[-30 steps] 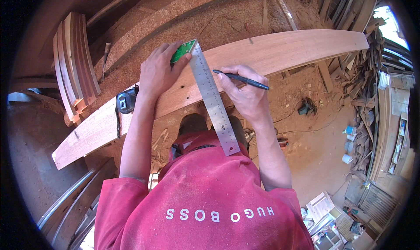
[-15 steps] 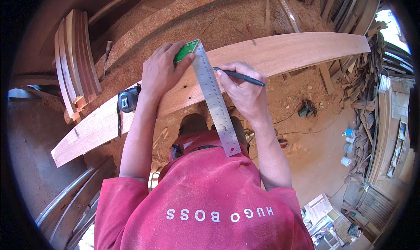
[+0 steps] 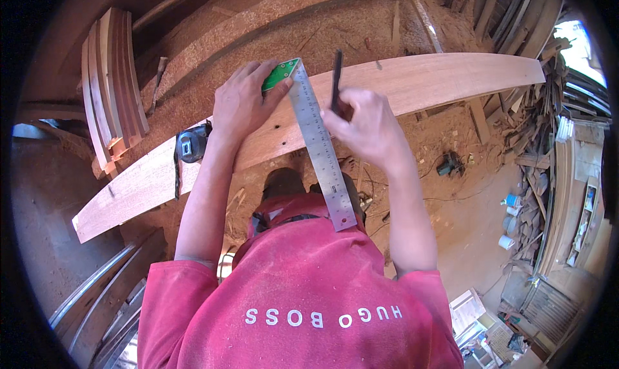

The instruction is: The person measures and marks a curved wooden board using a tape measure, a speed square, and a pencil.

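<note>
A long, slightly curved plank (image 3: 445, 79) lies across in front of me. My left hand (image 3: 245, 101) grips the green stock (image 3: 278, 75) of a square at the plank's far edge. The square's steel blade (image 3: 317, 140) crosses the wood and runs back toward my shirt. In my closed right hand (image 3: 369, 125), just right of the blade, is a dark pen (image 3: 336, 79) standing nearly upright. Beside my left forearm a black tape measure (image 3: 191, 144) sits on the plank. Small dark holes show in the wood between my left hand and the blade.
Beyond the plank a thick curved beam (image 3: 277, 20) lies amid sawdust. Stacked curved boards (image 3: 111, 85) stand at the far left. A corded power tool (image 3: 449, 165) rests on the floor to the right, with white buckets (image 3: 507, 242) and scrap wood piled farther right.
My right hand has turned the pen from lying slanted with one end at the blade to nearly upright. The left hand and the square have barely shifted.
</note>
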The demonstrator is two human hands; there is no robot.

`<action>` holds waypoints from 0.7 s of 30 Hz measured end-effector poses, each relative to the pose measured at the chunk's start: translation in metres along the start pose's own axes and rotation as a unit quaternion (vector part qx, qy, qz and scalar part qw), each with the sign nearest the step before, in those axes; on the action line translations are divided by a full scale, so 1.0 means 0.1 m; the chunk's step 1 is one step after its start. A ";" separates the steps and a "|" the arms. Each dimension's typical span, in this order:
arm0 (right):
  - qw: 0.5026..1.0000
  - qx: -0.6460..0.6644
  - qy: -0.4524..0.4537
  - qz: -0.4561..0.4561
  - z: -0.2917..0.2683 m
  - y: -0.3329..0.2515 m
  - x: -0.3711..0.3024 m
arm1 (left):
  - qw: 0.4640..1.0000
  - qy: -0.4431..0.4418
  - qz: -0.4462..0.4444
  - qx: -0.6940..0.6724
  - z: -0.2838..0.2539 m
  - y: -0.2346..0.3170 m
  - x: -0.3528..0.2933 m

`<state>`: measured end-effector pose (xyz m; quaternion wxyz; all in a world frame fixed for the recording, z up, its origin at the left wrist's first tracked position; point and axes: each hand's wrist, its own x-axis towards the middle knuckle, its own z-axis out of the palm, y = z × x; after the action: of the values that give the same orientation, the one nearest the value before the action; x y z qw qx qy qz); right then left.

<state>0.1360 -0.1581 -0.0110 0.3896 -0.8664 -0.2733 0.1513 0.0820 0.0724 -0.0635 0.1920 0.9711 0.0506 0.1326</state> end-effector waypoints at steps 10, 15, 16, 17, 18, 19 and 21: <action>0.995 0.057 0.036 -0.075 -0.04 -0.05 -0.74 | 1.000 -0.014 -0.011 -0.023 0.00 -0.02 -0.03; 0.978 0.111 0.088 0.151 -0.41 0.12 -1.60 | 0.999 0.009 -0.007 -0.041 0.00 0.03 -0.02; 0.979 0.110 0.090 0.147 -0.47 0.26 -1.70 | 0.997 0.032 0.003 -0.063 -0.02 0.05 0.00; 0.966 0.153 0.171 0.116 -0.50 0.43 -1.76 | 0.998 0.038 0.003 -0.059 -0.07 0.09 0.01; 0.944 0.197 0.252 0.085 -0.53 0.51 -1.78 | 0.978 0.097 -0.039 -0.181 -0.10 0.18 0.01; 0.944 0.201 0.251 0.078 -0.57 0.56 -1.76 | 0.938 0.155 -0.081 -0.299 -0.14 0.26 0.01; 0.904 0.230 0.360 0.019 -0.65 0.54 -1.60 | 0.898 0.225 -0.083 -0.369 -0.30 0.35 -0.02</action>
<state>0.0575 -0.3210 -0.0018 0.6473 -0.7530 -0.0557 -0.1045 0.0737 0.0507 -0.0240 0.5302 0.7674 0.1201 0.3400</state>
